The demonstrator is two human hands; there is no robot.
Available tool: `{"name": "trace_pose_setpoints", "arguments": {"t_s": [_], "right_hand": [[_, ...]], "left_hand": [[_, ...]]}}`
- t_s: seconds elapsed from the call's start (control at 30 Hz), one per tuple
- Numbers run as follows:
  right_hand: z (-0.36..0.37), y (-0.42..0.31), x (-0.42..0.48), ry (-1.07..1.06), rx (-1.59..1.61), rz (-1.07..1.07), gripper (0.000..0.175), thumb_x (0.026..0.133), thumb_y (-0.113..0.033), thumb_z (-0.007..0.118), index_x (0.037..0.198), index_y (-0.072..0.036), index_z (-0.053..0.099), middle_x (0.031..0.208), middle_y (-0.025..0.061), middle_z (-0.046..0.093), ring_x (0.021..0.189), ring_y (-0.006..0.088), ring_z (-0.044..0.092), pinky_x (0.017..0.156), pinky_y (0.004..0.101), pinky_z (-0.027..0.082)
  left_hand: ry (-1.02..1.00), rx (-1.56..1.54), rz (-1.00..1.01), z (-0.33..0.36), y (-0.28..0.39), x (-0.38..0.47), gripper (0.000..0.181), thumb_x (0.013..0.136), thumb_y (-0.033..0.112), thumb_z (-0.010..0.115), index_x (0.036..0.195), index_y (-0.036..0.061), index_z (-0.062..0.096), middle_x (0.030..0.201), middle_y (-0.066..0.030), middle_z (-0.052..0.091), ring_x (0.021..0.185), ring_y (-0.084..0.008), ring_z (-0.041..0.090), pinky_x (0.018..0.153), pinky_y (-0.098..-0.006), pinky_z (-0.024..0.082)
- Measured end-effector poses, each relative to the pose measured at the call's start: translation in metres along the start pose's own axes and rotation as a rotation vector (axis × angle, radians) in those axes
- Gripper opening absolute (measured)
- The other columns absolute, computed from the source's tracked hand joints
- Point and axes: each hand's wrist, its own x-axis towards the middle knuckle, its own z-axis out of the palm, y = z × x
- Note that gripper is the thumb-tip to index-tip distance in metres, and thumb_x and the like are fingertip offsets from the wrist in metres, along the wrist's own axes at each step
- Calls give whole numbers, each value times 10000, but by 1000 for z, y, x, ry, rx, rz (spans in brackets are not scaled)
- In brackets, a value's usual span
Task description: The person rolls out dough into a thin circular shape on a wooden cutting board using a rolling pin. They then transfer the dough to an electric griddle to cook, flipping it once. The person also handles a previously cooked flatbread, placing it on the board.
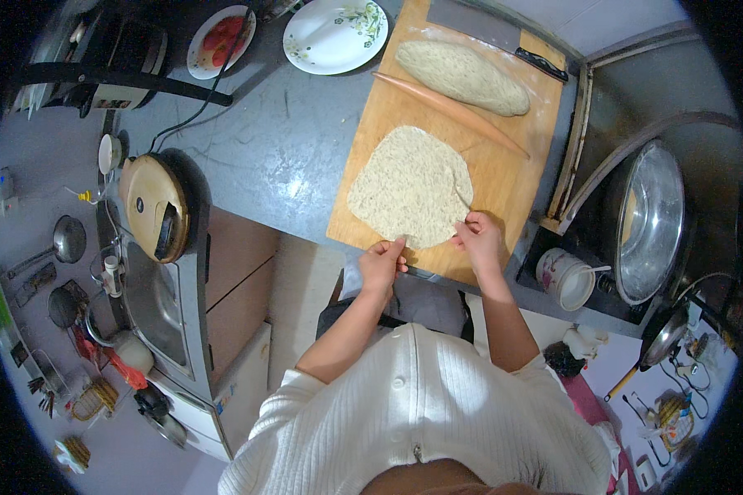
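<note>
A flat, roughly round sheet of speckled dough (408, 182) lies on a wooden board (508, 179). My left hand (381, 265) pinches its near edge between thumb and fingers. On the near right edge, my right hand (480, 240) grips the dough the same way. A crease runs along the sheet's right side, just above my right fingers. Beyond the sheet, a tapered wooden rolling pin (452, 114) rests at a slant. Behind the pin sits a long, thick log of the same dough (464, 77).
A cleaver with a black handle (541, 64) lies at the board's far edge. Left of it stand a floral plate (328, 37) and a plate with red food (213, 40). An electric griddle (152, 207) is at left. At right are a metal basin (653, 223) and a white tub (563, 278).
</note>
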Motion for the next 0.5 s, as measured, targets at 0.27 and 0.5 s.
{"name": "trace_pose_setpoints", "arguments": {"t_s": [0.27,0.5], "right_hand": [[-27,20,9,-109,-366,-168,193,772,-78,615,908,40,546,688,82,599,553,145,588,461,244,460],[-24,-78,66,320,-750,-770,252,798,-167,577,999,-15,557,1026,146,547,968,311,507,831,373,398]], "left_hand": [[-117,171,4,-11,1,-12,240,813,256,599,700,57,528,523,-29,516,365,-102,443,361,-229,330],[-134,1422,1166,7,23,-17,635,733,398,594,1256,95,399,1362,-79,313,1254,-253,279,983,-475,242]]}}
